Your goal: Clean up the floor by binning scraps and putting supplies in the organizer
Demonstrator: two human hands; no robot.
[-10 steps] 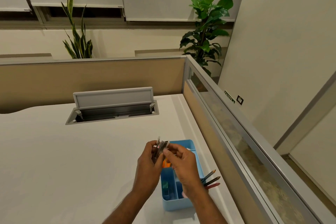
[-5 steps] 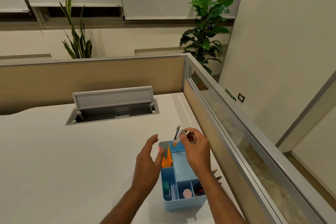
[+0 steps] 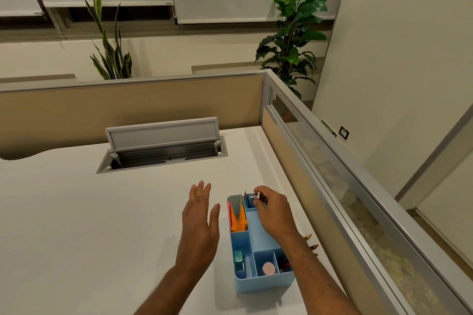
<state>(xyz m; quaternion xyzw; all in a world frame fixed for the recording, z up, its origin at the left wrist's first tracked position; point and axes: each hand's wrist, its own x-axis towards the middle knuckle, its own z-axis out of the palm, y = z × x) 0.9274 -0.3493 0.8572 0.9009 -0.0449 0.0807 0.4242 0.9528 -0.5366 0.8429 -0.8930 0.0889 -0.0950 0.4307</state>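
A light blue organizer stands on the white desk near its right edge. Orange paper sheets stand in its far left compartment. A pink round eraser and a green item lie in the near compartments. My right hand pinches a few small dark and silver items over the organizer's far right compartment. My left hand hovers flat with straight fingers just left of the organizer, holding nothing. Coloured pencils poke out from behind my right forearm.
An open grey cable tray with a raised lid sits at the back of the desk. Beige partition walls enclose the desk at the back and right. Two potted plants stand beyond the partition.
My right hand took the small items from my left hand and lowered them to the organizer's far end. My left hand let go, opened flat and drew away to the left.
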